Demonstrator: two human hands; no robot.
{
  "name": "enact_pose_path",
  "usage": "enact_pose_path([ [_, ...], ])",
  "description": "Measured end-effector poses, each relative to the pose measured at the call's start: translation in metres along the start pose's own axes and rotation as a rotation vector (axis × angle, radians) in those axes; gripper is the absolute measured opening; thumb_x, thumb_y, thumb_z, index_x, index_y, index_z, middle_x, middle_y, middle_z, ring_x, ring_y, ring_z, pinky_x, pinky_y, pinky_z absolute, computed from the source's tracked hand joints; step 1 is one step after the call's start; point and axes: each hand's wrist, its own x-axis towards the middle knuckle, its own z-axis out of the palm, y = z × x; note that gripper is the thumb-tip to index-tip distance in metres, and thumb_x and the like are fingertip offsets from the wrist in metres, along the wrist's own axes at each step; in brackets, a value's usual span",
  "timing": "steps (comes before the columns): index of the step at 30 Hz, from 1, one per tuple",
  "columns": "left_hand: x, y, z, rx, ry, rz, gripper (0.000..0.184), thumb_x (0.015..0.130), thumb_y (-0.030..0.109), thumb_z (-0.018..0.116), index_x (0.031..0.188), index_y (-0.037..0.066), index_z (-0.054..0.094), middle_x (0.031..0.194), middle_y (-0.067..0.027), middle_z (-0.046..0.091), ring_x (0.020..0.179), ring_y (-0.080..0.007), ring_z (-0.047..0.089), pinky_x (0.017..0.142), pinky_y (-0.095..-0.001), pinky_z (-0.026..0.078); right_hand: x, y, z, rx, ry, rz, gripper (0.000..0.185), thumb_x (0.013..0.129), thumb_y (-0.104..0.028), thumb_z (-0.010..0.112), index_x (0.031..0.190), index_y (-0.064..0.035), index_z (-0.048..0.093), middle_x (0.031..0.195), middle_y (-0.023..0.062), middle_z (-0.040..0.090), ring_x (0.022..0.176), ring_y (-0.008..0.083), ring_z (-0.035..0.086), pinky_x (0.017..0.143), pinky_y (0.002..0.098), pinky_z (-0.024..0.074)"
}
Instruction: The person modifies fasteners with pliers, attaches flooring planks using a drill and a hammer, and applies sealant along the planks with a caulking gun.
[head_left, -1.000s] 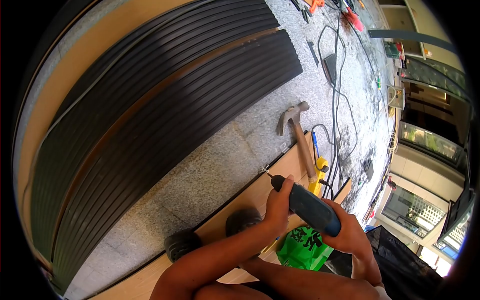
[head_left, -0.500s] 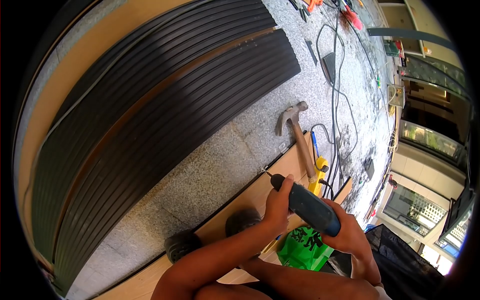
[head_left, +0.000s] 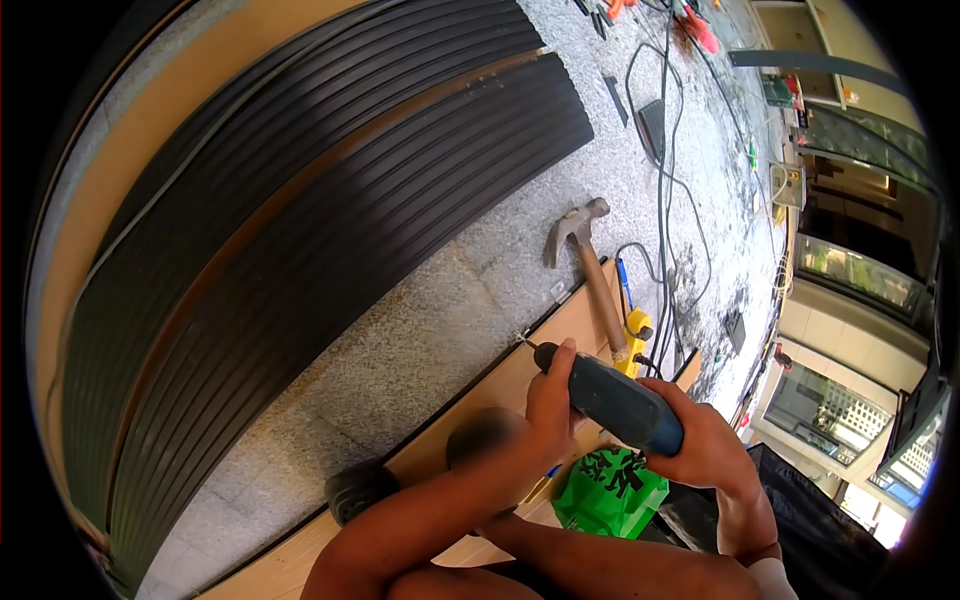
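A dark blue-green power drill (head_left: 625, 405) is held in both of my hands, its black nose and thin bit toward the upper left. My left hand (head_left: 553, 400) is closed around the front part, behind the nose. At the rear end, my right hand (head_left: 708, 440) wraps the body; the drill's handle is hidden. The bit's tip is near the dark edge of a light wooden board (head_left: 470, 415), but I cannot tell if it touches anything. A claw hammer (head_left: 597, 290) lies just beyond, its wooden handle across the board.
Dark ribbed panels (head_left: 400, 190) lie along the left. Beside the hammer handle are a yellow power strip (head_left: 633, 340) and a blue pen (head_left: 624, 285). Black cables (head_left: 664, 200) trail over the speckled floor. A green plastic bag (head_left: 610, 495) sits below my right hand.
The view has shifted slightly, so the hammer and panels appear a little further left. My right hand sits slightly further right on the drill's rear. Both hands still hold the drill.
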Motion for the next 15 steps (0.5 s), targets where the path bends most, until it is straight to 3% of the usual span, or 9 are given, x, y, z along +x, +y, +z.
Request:
enact_pose_path([
  [15, -0.004, -0.003, 0.004, -0.034, 0.006, -0.065, 0.043, 0.102, 0.052, 0.064, 0.105, 0.009, 0.065, 0.097, -0.0073, 0.072, 0.09, -0.0195, 0.071, 0.083, -0.0364, 0.058, -0.009, 0.001, -0.005, 0.005, 0.011, 0.036, 0.085, 0.069, -0.02, 0.081, 0.149, -0.0165, 0.053, 0.098, 0.022, 0.075, 0.09, 0.0427, 0.075, 0.082, 0.0456, 0.0588],
])
